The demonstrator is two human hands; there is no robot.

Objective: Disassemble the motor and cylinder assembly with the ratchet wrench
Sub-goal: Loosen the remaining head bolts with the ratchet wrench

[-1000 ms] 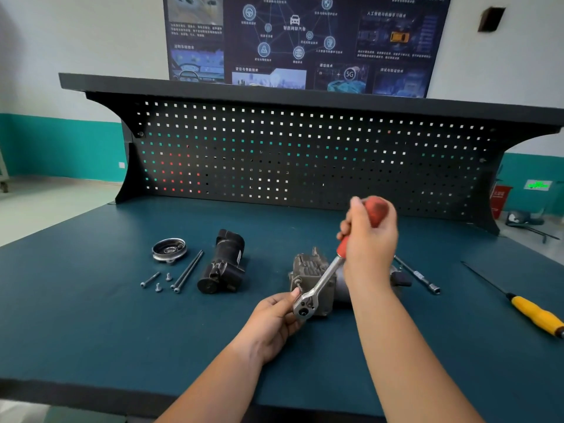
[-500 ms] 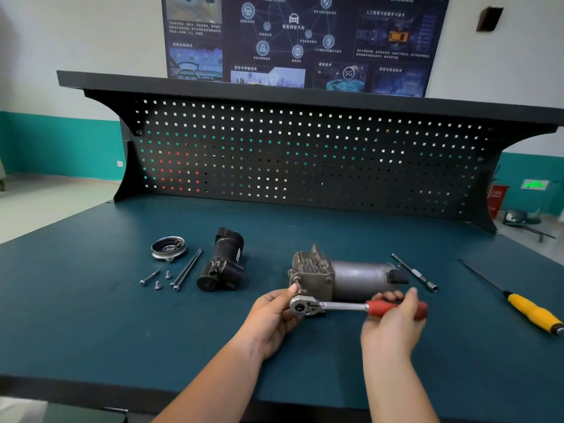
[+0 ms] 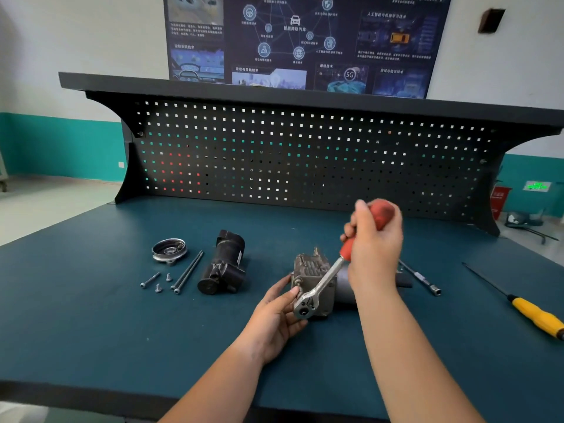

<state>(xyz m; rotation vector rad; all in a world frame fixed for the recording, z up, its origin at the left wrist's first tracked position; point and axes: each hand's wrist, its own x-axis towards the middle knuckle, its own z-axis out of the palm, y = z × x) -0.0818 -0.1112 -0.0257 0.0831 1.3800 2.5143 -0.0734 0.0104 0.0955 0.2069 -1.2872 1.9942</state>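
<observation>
The grey motor and cylinder assembly (image 3: pixel 311 267) lies on its side in the middle of the blue bench. A ratchet wrench (image 3: pixel 323 282) with a red handle has its head on the assembly's near left end, and its handle slants up to the right. My right hand (image 3: pixel 377 242) grips the red handle, raised above the assembly. My left hand (image 3: pixel 280 309) holds the wrench head and the assembly's left end with thumb and fingers. My right forearm hides most of the motor's cylinder.
Left of the assembly lie a black housing (image 3: pixel 224 265), a round metal cap (image 3: pixel 169 250), two long bolts (image 3: pixel 187 271) and several small screws (image 3: pixel 157 282). A socket extension bar (image 3: pixel 422 279) and a yellow-handled screwdriver (image 3: pixel 532 312) lie to the right. A pegboard (image 3: pixel 305 160) stands behind.
My right hand has swung the wrench handle from level near the bench back up and away from me. My left hand stays at the wrench head.
</observation>
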